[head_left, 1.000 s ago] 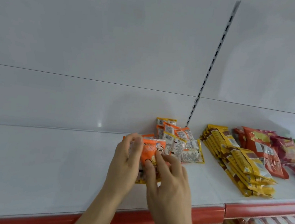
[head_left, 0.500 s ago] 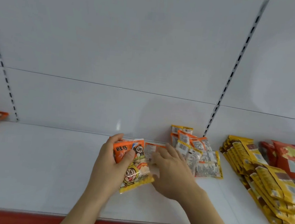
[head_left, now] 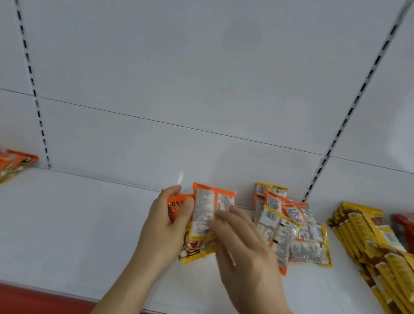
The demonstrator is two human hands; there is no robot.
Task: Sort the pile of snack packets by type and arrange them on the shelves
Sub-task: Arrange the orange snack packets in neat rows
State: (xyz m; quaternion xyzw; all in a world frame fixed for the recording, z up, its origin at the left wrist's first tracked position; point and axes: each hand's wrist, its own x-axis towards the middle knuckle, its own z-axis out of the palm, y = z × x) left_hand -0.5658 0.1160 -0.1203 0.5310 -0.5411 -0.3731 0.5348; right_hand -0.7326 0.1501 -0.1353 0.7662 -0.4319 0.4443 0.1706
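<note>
step: I'm mid-sort; gathering orange-yellow packets into one bundle
left hand (head_left: 167, 228): grips small stack of packets (head_left: 193, 245) over the shelf (head_left: 58, 219)
right hand (head_left: 240, 250): fingers laid on a back-side-up packet (head_left: 208, 212) atop stack; pinch unclear
pile (head_left: 292, 232): just right, unsorted
next: I'd guess square the bundle; set down

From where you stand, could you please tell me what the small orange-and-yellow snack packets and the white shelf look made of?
The small orange-and-yellow snack packets look like thin glossy plastic film: crinkled, with bright glints and flat sealed edges. The white shelf looks like painted metal, smooth and faintly reflective, though the coating could hide another material.
</note>
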